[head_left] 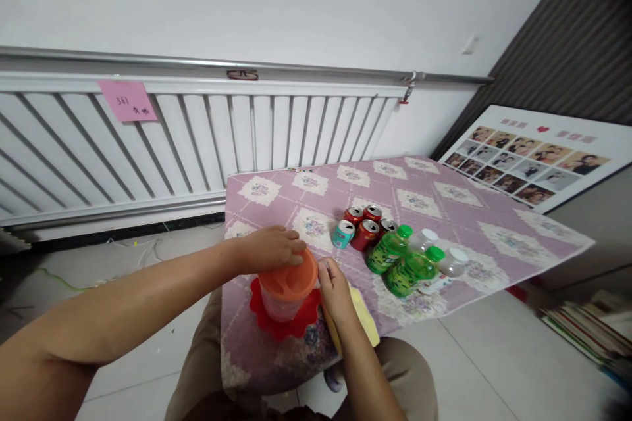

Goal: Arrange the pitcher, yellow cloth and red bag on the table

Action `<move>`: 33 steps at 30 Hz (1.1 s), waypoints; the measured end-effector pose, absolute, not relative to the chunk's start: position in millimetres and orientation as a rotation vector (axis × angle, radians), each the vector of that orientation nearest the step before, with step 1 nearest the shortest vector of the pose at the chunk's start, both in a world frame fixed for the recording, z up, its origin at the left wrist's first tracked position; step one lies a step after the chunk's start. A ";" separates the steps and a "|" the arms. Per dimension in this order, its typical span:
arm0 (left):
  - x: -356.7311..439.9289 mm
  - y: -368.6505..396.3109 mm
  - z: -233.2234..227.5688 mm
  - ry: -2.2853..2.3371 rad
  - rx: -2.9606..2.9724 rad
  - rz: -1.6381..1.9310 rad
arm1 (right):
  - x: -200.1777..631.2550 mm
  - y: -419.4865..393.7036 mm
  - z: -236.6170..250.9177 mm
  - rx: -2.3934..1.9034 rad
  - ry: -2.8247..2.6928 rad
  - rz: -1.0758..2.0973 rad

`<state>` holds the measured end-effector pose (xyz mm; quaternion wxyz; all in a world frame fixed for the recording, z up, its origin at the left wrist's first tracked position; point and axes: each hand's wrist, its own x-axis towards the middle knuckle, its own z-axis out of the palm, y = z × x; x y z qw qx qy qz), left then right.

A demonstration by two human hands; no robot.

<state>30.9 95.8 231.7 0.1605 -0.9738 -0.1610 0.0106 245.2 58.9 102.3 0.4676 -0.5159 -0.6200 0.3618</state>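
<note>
In the head view an orange container with a divided orange top and a paler, pinkish body stands on a red scalloped mat near the table's front edge. My left hand lies over its top from the left, with the fingers bent down over the far rim. Close to the container's right side is my right hand, fingers curled and thumb up. What those fingers hold, if anything, is hidden. A yellow cloth lies under and beside my right wrist, partly covered by it.
Several open drink cans, among them a teal can and a red can, stand mid-table. Green bottles and white-capped clear bottles stand right of them. A radiator runs behind the patterned tablecloth. A photo board leans far right.
</note>
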 end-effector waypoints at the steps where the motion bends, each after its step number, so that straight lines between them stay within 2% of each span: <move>1: 31.6 95.5 231.1 -0.471 -2.783 0.029 | 245.0 58.8 102.5 -1.267 -1.520 0.888; 5: 33.5 91.2 232.3 -0.582 -2.866 0.012 | 245.2 59.1 103.2 -1.264 -1.522 0.890; 12: 26.6 80.0 250.9 -0.601 -3.361 -0.050 | 248.5 57.9 103.7 -1.292 -1.498 0.864; 25: 23.3 74.5 245.3 -0.587 -3.213 0.179 | 244.1 57.1 103.3 -1.310 -1.527 0.834; 33: 34.2 62.5 242.5 -0.800 -3.121 0.049 | 239.8 54.1 106.0 -1.303 -1.532 0.807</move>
